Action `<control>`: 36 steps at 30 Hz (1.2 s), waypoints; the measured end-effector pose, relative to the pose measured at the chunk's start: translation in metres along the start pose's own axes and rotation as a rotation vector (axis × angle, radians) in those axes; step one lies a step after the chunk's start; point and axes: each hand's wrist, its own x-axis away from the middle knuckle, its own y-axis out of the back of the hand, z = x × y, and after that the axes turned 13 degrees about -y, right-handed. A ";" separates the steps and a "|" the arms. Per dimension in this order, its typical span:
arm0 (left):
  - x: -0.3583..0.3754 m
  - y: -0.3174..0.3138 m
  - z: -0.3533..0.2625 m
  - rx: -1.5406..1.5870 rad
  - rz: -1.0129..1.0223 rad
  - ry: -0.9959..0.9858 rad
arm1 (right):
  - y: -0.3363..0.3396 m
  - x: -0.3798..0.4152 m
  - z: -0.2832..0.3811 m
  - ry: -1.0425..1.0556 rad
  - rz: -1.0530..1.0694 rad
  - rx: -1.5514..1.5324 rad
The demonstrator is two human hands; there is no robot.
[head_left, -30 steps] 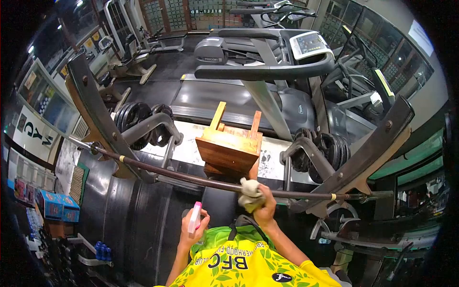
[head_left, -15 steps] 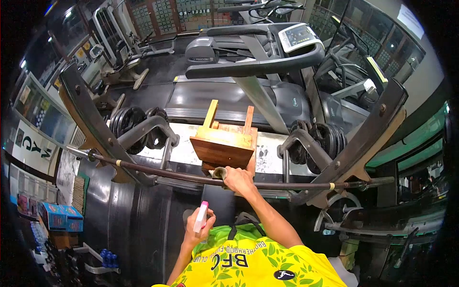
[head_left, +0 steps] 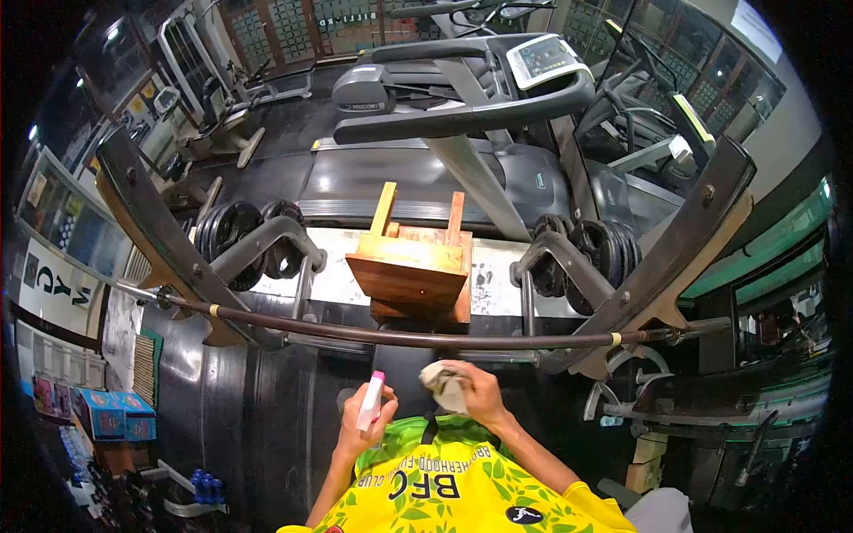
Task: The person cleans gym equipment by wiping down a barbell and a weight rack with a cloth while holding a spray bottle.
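My left hand [head_left: 377,416] is wrapped round a white spray bottle [head_left: 370,401] with a pink top, held low in front of my yellow shirt. In my right hand [head_left: 484,396] is a crumpled pale cloth [head_left: 446,385], a short way to the right of the bottle. Both hands are on my side of the long dark barbell bar [head_left: 400,337], apart from it. The bar rests across the hooks of two rack uprights. Beyond it stands a wooden stool [head_left: 409,280], tipped with two legs pointing up.
Rack uprights [head_left: 169,218] rise at both sides, with black weight plates [head_left: 233,233] stored beyond them. A treadmill [head_left: 426,182] stands behind the stool. Blue boxes [head_left: 114,415] sit at the left, and a padded bench lies at the right.
My right hand has left the bar and drawn back toward my body with the cloth. The left hand still holds the bottle in about the same place.
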 end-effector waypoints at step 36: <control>-0.007 -0.019 -0.004 -0.025 0.103 -0.025 | 0.003 0.010 -0.071 0.132 -0.014 0.224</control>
